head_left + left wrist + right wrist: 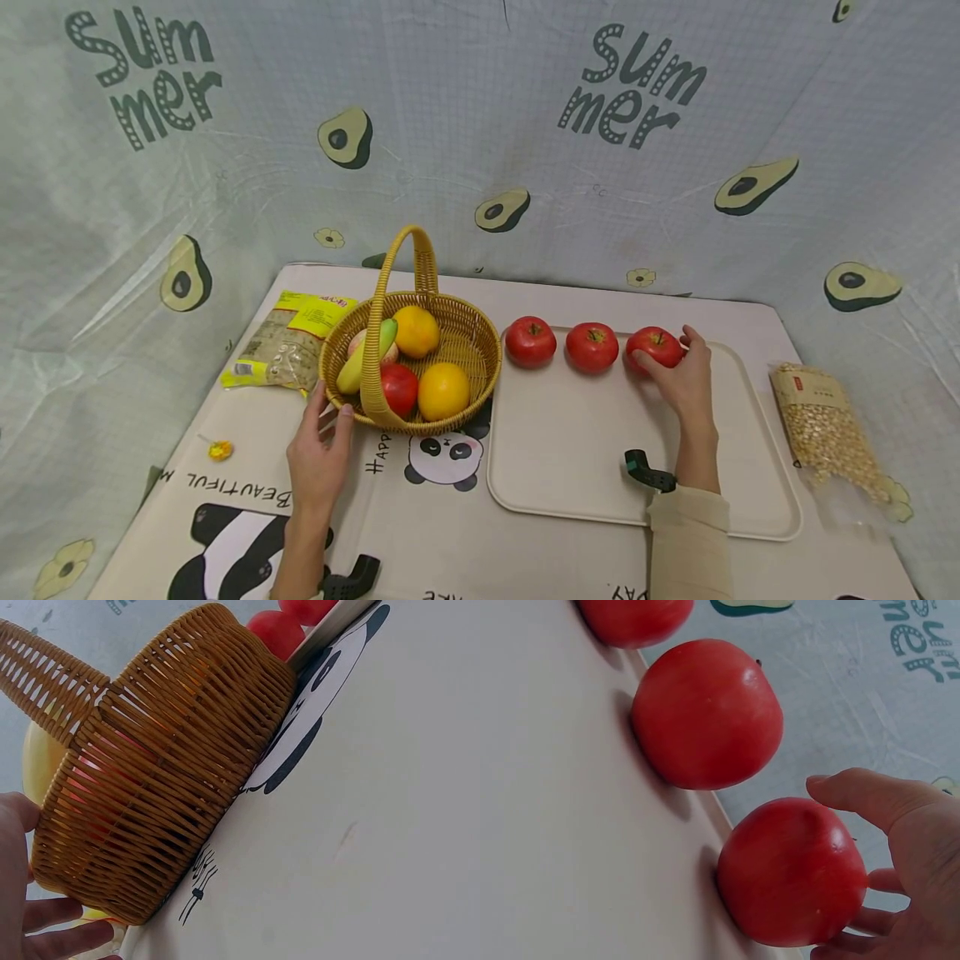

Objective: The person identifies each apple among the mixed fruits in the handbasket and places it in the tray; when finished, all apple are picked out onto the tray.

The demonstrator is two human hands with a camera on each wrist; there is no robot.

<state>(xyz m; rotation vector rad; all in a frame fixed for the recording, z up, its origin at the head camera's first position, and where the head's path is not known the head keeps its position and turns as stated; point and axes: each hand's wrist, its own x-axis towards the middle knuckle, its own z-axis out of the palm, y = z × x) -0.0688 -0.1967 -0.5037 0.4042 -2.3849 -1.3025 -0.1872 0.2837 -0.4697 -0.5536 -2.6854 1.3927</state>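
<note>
My right hand [684, 379] is around the rightmost red apple [654, 350]; in the right wrist view the thumb [847, 787] stands just off its top and the other fingers lie along its far side. Two more apples, a middle one [592, 347] and a left one [530, 342], sit in a row with it along the back of a cream tray [570, 450]. My left hand [321, 454] touches the near left side of a wicker basket [480, 375], its fingers loosely extended. Inside the basket are a banana [366, 358], a red apple [400, 390], orange fruits [444, 392] and a partly hidden pinkish fruit.
Behind the basket on the left lies a yellow-labelled food bag [288, 342]. A small yellow flower-like item [220, 451] is at the left edge. Right of the tray lies a clear bag of pale grains [825, 417]. A printed sheet [480, 125] hangs behind the table.
</note>
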